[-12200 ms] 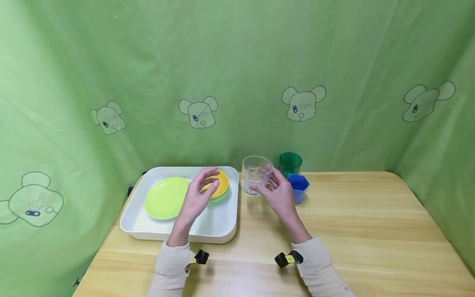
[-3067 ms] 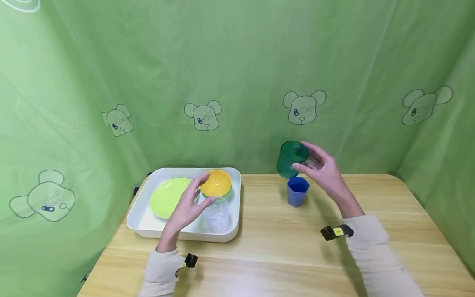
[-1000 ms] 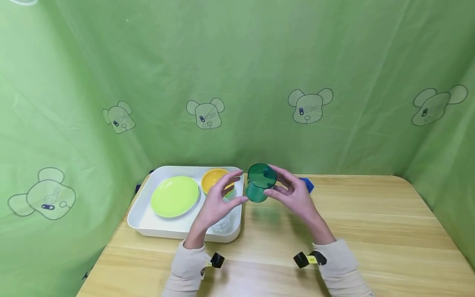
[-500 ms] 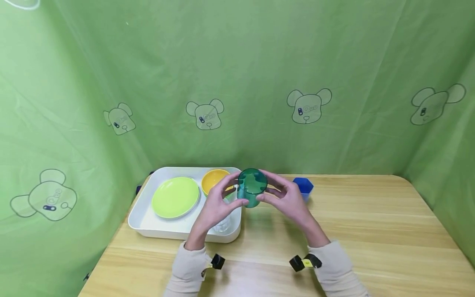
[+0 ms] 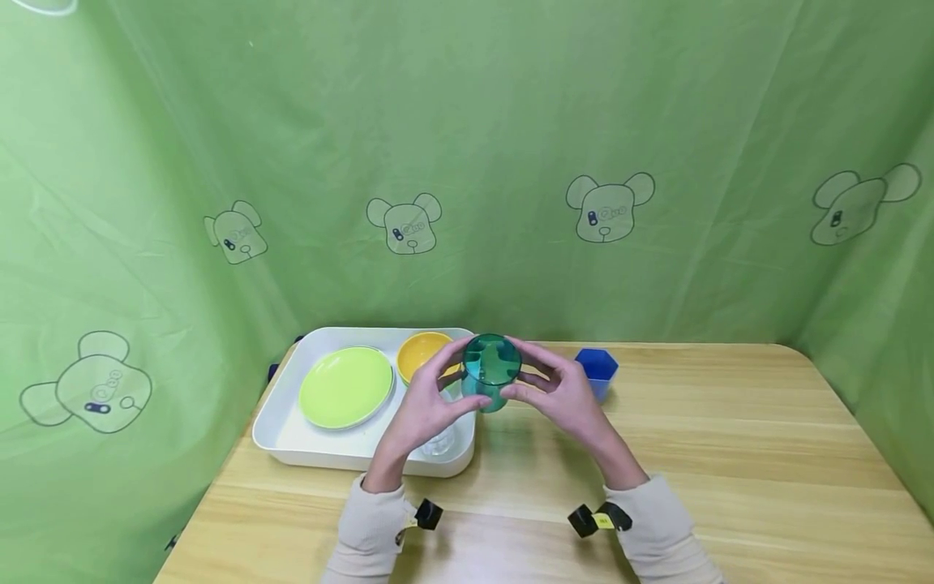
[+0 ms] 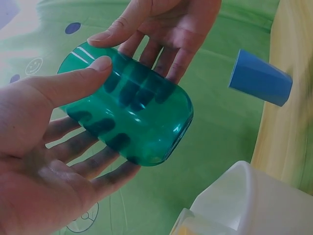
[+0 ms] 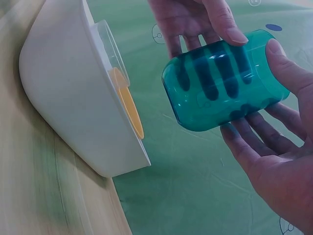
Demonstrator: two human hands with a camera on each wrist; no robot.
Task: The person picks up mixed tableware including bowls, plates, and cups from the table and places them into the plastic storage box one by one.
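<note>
Between both hands, a see-through green cup (image 5: 492, 362) is held up above the table, just off the tray's right side. The left hand (image 5: 425, 405) grips its left side, thumb toward me and fingers behind. On the opposite side, the right hand (image 5: 571, 399) holds it in the same way. Through the green wall of the cup (image 6: 142, 117), fingers of both hands show in the left wrist view. To the right of the right hand, a blue six-sided cup (image 5: 598, 373) stands on the table.
A white tray (image 5: 292, 456) at the left bears a lime green plate (image 5: 345, 388), an orange bowl (image 5: 420, 354) on a green one, and a clear glass (image 5: 439, 442) partly hidden by the left hand. A green curtain (image 5: 496, 162) hangs behind the wooden table (image 5: 730, 454).
The clear glass went into the tray earlier. The right hand lifted the green cup from behind the blue cup and carried it left; the left hand then took hold too. Lately it barely moved.
</note>
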